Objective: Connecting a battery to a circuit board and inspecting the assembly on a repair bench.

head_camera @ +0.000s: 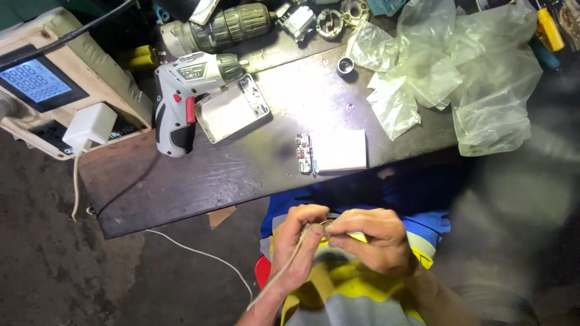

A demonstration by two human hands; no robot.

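Over the lap, below the dark bench [181, 187], the left hand [299, 250] and right hand [368, 238] pinch a thin pale wire [284, 271], both grips apparently clamped on it. Fingertips close together would steady it. A cordless screwdriver [181, 99] lies well apart.

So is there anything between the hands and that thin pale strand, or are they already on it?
Nothing visible stands between them. The left hand and right hand meet over the lap, and both pinch the thin pale strand at its upper end; it trails down past the left wrist.
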